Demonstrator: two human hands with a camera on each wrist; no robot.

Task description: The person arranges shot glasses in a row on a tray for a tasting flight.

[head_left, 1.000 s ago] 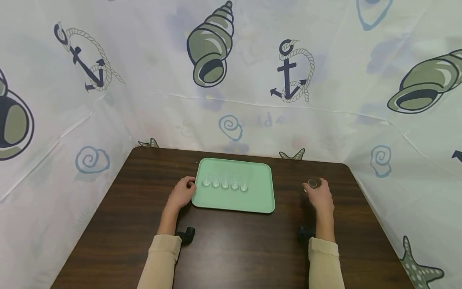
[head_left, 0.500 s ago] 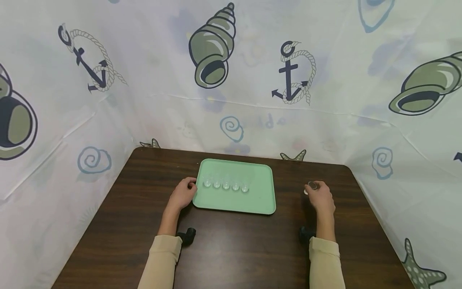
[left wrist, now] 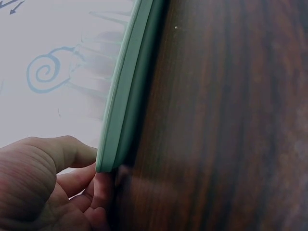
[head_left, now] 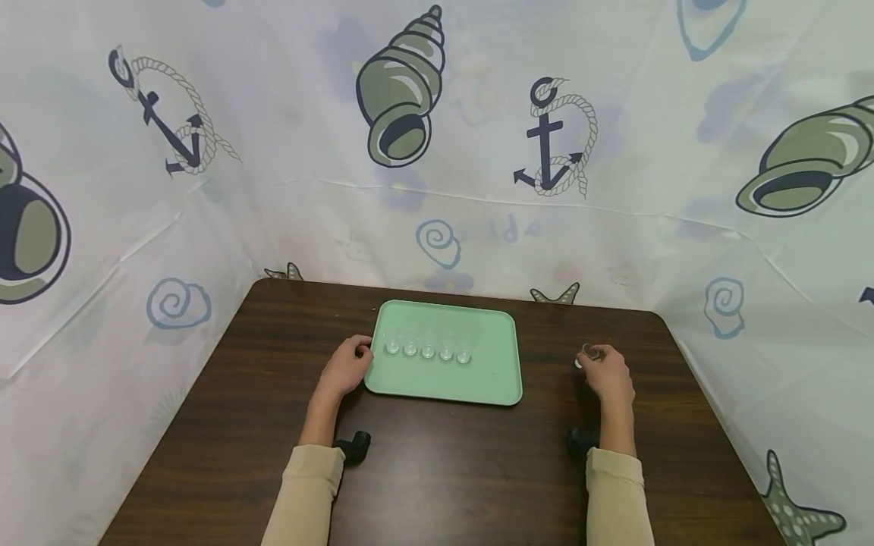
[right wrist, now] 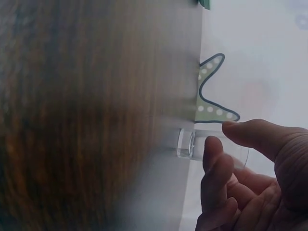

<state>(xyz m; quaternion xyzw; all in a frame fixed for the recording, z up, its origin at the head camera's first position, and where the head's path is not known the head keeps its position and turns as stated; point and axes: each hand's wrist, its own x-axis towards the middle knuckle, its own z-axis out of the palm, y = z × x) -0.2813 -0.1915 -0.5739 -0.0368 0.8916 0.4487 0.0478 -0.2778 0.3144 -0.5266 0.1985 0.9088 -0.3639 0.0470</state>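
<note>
My left hand (head_left: 347, 365) is at the left edge of a green tray (head_left: 493, 371). In the left wrist view its thumb (left wrist: 72, 150) lies at the tray's rim and its fingers reach beneath, pinching the corner. Several small clear shot glasses (head_left: 428, 352) stand in a row on the tray. Off to the right of it, my right hand (head_left: 609, 377) grips another shot glass (right wrist: 185, 143) between thumb and fingers. The thick base of that glass points toward the wood, close over the tabletop; its wall is partly covered by the fingers.
A dark wood-patterned table (head_left: 437, 478) carries everything. White cloth (head_left: 307, 91) printed with shells, anchors and starfish rises behind the table and along both sides. Black wrist straps (head_left: 355, 446) sit on the forearms, near the beige sleeves.
The right hand has dipped slightly, its fingers drawing in around the shot glass. The left hand stays at the tray edge, and the row of glasses has not moved.
</note>
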